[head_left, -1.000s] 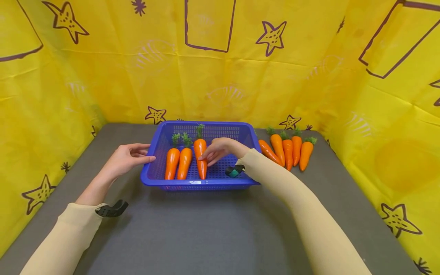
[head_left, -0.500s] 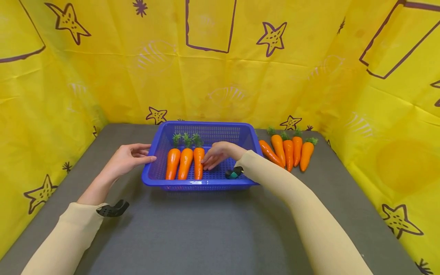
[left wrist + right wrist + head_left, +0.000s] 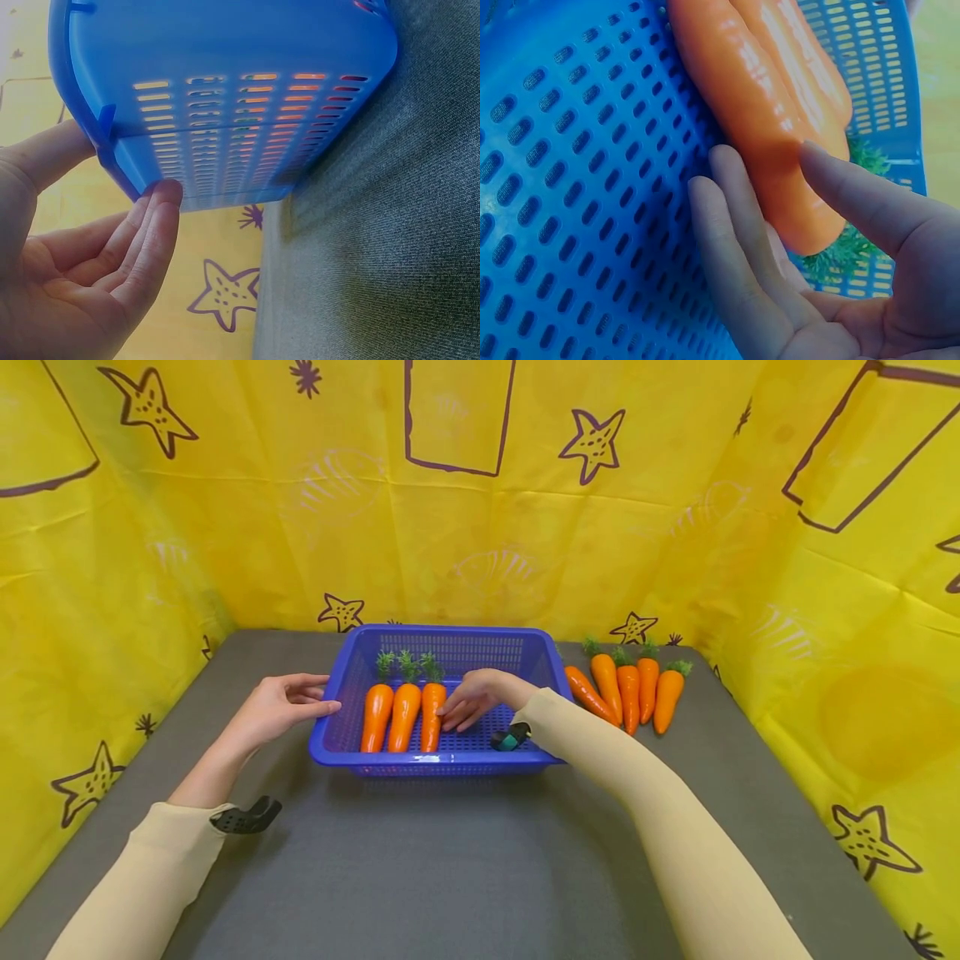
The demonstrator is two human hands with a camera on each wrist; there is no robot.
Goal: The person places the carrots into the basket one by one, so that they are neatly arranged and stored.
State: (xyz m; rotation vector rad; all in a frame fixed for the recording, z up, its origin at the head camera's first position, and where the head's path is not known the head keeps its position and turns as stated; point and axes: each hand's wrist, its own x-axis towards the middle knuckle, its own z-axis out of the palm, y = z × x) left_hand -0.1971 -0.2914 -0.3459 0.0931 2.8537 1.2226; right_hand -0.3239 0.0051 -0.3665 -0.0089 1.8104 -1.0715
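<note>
Staged tabletop booth, wider premises indeterminable: yellow fabric backdrop (image 3: 465,527) printed with purple-outlined starfish (image 3: 594,446) and pale fish skeletons (image 3: 497,567), enclosing three sides of a grey cloth-covered table (image 3: 450,868), with a black wrist-worn device (image 3: 246,817) present.

We see the left hand (image 3: 86,277) holding the rim (image 3: 61,45) of a slotted blue basket (image 3: 210,45) — orange showing through — beside grey fabric (image 3: 375,225) and star-printed yellow cloth (image 3: 206,244).

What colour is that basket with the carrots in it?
Blue. The basket shows best in the head view.
</note>
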